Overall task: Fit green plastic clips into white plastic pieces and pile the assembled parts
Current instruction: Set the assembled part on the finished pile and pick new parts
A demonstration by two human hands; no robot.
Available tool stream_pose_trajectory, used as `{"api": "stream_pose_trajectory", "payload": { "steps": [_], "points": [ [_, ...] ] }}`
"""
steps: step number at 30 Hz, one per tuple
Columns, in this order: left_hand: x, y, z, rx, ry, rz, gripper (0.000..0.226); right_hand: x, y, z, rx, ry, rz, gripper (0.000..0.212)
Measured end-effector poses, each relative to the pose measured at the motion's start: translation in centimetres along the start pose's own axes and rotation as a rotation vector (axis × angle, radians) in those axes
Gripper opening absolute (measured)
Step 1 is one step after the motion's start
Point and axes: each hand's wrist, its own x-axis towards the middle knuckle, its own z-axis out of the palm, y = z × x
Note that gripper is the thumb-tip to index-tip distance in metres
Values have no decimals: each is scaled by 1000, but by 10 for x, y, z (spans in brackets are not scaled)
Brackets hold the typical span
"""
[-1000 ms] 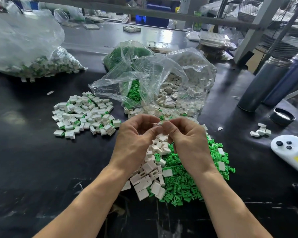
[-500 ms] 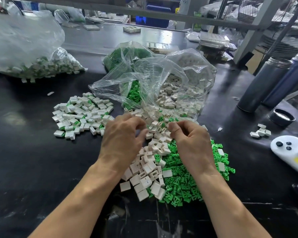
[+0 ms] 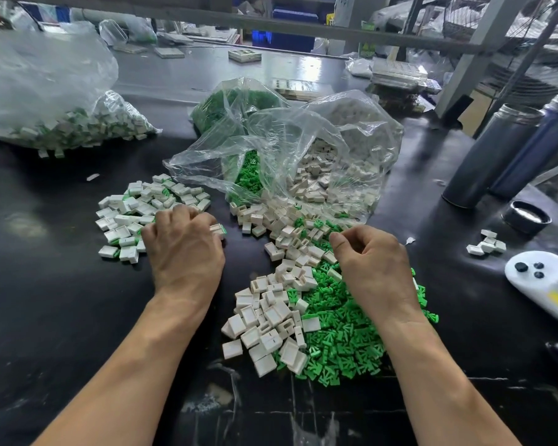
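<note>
- The left hand (image 3: 184, 249) lay knuckles-up at the near right edge of the pile of assembled parts (image 3: 142, 214), an assembled white-and-green part (image 3: 219, 229) showing at its fingertips.
- The right hand (image 3: 372, 268) hung, fingers curled, over the heap of green clips (image 3: 345, 342); whether it held anything could not be told.
- Loose white pieces (image 3: 268, 320) lay between the forearms, touching the green heap.
- An open clear bag (image 3: 290, 156) spilled white pieces and green clips behind the hands.
- A second bag of assembled parts (image 3: 62, 123) sat far left on the black table (image 3: 45, 317).
- Two dark cylindrical bottles (image 3: 490, 156) and a white controller (image 3: 541, 278) stood at right.
</note>
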Motion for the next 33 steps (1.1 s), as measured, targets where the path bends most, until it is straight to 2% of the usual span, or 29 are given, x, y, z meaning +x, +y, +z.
{"api": "stream_pose_trajectory", "payload": {
  "steps": [5,9,12,16,22,29,33],
  "points": [
    [-3,8,-3,-163,-3,105,20,3,3,-6,-111,-36,30,17],
    [-16,22,-4,-414,-173,190,13,5,5,-15,-168,-112,74,10],
    [-21,31,-3,-460,-268,199,18,7,6,-20,-185,-147,99,8],
    [-23,33,1,-484,-322,171,15,10,8,-24,-224,-176,133,6],
    [-22,32,2,-524,-311,148,11,11,9,-20,-243,-198,146,7],
    [-21,30,-4,-835,-339,34,8,10,7,-7,-320,-182,99,7],
    [-20,31,-9,-1058,-398,-54,11,9,6,-7,-308,-187,102,15]
  ]
}}
